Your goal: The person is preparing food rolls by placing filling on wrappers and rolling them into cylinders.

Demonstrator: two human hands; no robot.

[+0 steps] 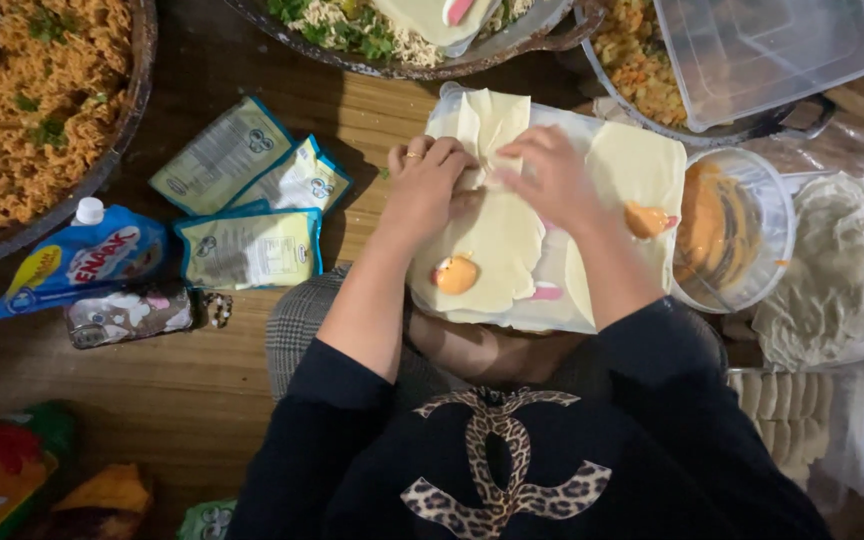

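Note:
My left hand (426,187) and my right hand (550,178) meet over a pale thin wrapper sheet (492,235) that lies on a white board (552,305) on my lap. Both hands pinch and fold the wrapper's upper part, near its top edge. A ring shows on my left hand. An orange dab of sauce (455,273) sits on the near part of this wrapper. A second wrapper (632,170) lies to the right with another orange dab (649,219). What is inside the fold is hidden by my fingers.
A clear bowl of orange sauce (730,232) stands to the right, beside stacked round wrappers (832,270). A big pan of noodles (37,110) is at left, with several sachets (252,200), a blue pouch (87,257) and a phone (132,313). More food pans and a clear plastic box (767,50) lie beyond.

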